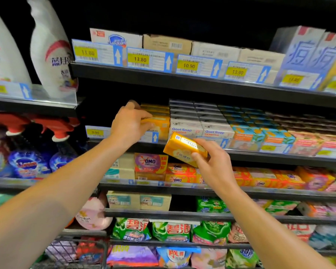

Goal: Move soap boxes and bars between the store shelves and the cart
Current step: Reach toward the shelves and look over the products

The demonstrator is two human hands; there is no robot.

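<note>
My right hand (211,164) holds a yellow soap box (182,150) tilted in front of the second shelf (260,154), thumb on its lower face and fingers over its right end. My left hand (131,123) grips the front yellow soap box (160,125) of a stack standing at the left end of that shelf. White Goat Soap boxes (184,129) stand just to the right of the stack. The wire rim of the cart (81,247) shows at the bottom left.
Cartons and price tags line the top shelf (163,74). Detergent bottles (50,55) and red-capped spray bottles (27,160) fill the left bay. OMO soap packs (151,164) and green bags (171,230) fill the lower shelves.
</note>
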